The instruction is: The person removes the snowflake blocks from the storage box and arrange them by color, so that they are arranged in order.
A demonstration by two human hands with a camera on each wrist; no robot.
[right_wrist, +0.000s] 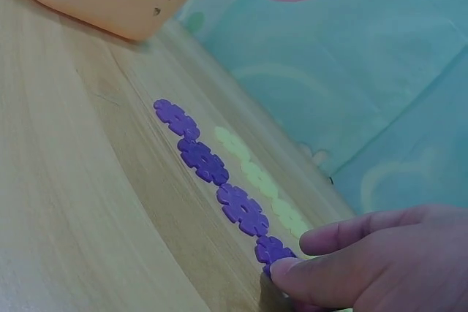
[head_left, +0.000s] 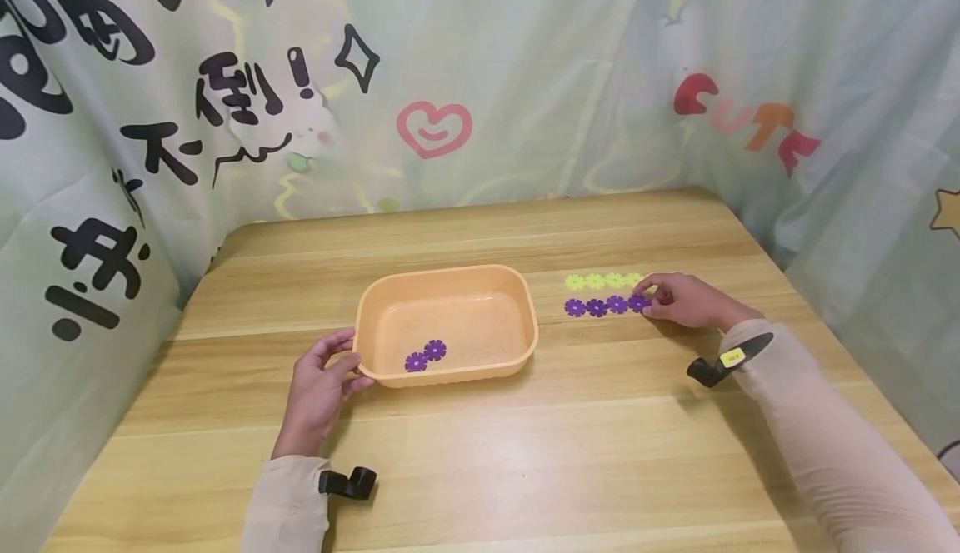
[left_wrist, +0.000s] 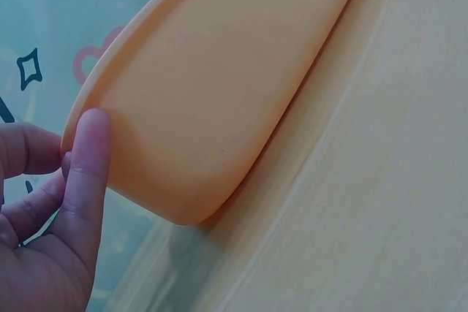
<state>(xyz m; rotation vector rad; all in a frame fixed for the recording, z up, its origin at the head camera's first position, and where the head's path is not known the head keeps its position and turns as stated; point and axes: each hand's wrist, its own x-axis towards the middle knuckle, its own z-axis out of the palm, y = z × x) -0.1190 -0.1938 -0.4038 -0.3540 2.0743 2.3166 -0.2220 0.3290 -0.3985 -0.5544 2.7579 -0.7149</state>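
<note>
An orange plastic basin (head_left: 472, 320) stands on the table, with two purple snowflake discs (head_left: 416, 361) lying in it near the front left. My left hand (head_left: 318, 391) grips its left rim, thumb along the outer wall in the left wrist view. To the basin's right, several purple snowflake discs (head_left: 596, 308) form a row running left to right. At the right end of that row my right hand (head_left: 686, 301) pinches the last purple disc (right_wrist: 270, 250), partly hidden by the thumb. Just behind lies a parallel row of yellow-green snowflake discs (head_left: 595, 281), its right end covered by the fingers.
The wooden table (head_left: 525, 470) reaches back to a pale printed curtain (head_left: 540, 103) that also hangs at both sides. Black camera mounts (head_left: 348, 483) sit on both wrists, over beige sleeves.
</note>
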